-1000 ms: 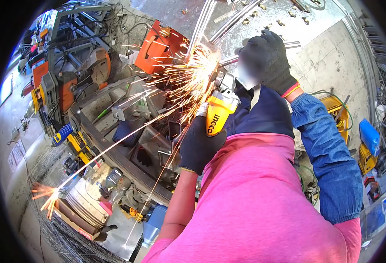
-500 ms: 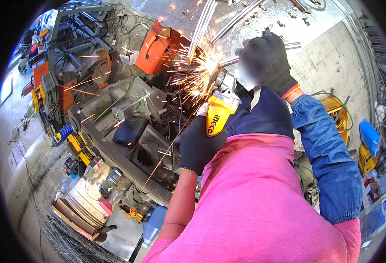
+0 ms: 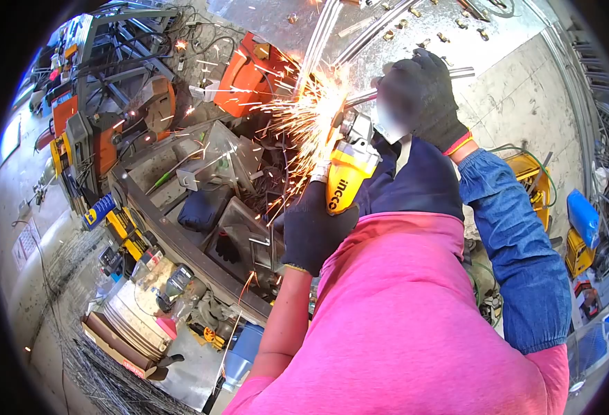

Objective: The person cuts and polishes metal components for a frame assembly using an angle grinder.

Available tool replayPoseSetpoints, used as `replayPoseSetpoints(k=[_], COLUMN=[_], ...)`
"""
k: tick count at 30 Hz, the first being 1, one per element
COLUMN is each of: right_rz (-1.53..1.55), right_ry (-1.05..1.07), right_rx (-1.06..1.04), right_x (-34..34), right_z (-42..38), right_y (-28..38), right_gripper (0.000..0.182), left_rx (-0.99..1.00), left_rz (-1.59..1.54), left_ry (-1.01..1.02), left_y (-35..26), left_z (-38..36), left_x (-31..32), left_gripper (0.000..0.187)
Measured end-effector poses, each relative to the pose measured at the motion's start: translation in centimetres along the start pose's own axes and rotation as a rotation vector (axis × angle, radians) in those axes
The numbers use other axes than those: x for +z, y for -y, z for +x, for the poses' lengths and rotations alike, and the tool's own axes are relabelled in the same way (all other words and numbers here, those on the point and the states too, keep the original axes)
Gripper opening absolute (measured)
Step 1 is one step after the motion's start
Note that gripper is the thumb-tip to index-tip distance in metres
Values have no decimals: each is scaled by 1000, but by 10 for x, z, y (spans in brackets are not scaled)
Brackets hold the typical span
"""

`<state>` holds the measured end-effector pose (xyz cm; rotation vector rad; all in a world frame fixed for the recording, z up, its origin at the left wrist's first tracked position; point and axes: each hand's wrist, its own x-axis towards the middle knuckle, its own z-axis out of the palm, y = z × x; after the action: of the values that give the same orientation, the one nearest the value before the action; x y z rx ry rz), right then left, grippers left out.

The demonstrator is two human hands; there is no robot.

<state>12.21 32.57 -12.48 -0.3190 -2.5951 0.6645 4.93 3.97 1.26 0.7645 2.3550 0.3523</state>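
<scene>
My left hand (image 3: pixel 313 228), in a black glove, is wrapped around a yellow angle grinder (image 3: pixel 349 178). The grinder's metal head points away from my body, and bright sparks (image 3: pixel 315 114) spray leftward from its disc, whose edge is lost in the glare. My right hand (image 3: pixel 429 100), gloved too, is closed around thin metal rods (image 3: pixel 462 72). One end sticks out to the right of that hand; the other reaches left to the grinder's disc. A blurred patch covers part of the right glove.
An orange machine (image 3: pixel 246 76) stands left of the sparks. Metal bars (image 3: pixel 373 38) and small brass-coloured pieces lie on the sheet-metal surface (image 3: pixel 432 31) ahead. At left, a dark-framed bin (image 3: pixel 204 256) holds assorted items. A yellow crate (image 3: pixel 536 183) sits on the right.
The sparks spread in a different pattern, denser and more downward to the left. Both hands, the grinder and the rods stay almost where they were.
</scene>
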Motion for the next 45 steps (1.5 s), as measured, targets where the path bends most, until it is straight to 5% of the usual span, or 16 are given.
replayPoseSetpoints(k=[19, 21, 25, 33, 45], right_rz=[-17, -16, -15, -42, -47], right_ry=[-33, 16, -20, 15, -56], right_rx=[-28, -6, -30, 1, -72], right_x=[-3, -2, -2, -5, -5], right_z=[3, 2, 2, 3, 7], right_y=[1, 0, -1, 3, 0], right_gripper=[24, 27, 28, 30, 23], left_rx=[-91, -118, -60, 12, -23], left_rz=[-71, -57, -136, -56, -35], left_ry=[66, 59, 41, -87, -144], left_y=[-13, -15, -12, 2, 17], left_z=[6, 7, 8, -1, -20], left_x=[-8, -7, -6, 6, 19], left_gripper=[54, 69, 59, 78, 77])
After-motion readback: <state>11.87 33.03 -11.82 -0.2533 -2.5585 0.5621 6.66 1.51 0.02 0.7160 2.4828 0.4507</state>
